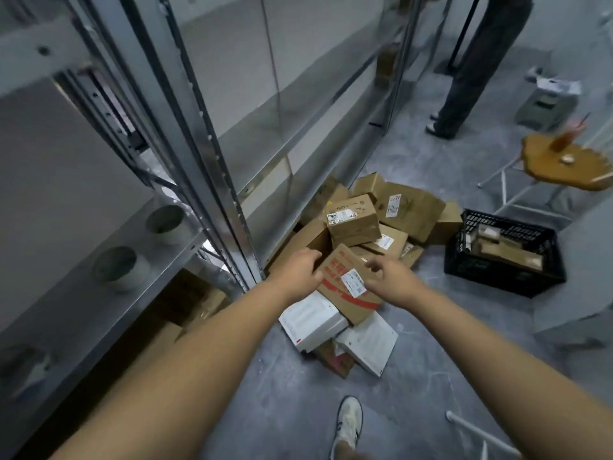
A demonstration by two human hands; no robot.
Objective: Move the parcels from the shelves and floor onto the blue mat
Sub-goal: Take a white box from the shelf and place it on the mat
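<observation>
A heap of cardboard parcels (371, 214) lies on the grey floor against the foot of the metal shelving. At its near end is a brown box with red print and a white label (345, 287). My left hand (298, 270) grips that box's left edge and my right hand (389, 277) holds its right top edge. Two white flat parcels (311, 322) (368, 343) lie just below it on the floor. No blue mat is in view.
Metal shelving (212, 134) fills the left, with two grey pots (121, 267) on a shelf. A black crate (504, 257) holding boxes stands to the right. A round wooden stool (564, 161) and another person's legs (464, 88) are beyond. My shoe (348, 423) is near.
</observation>
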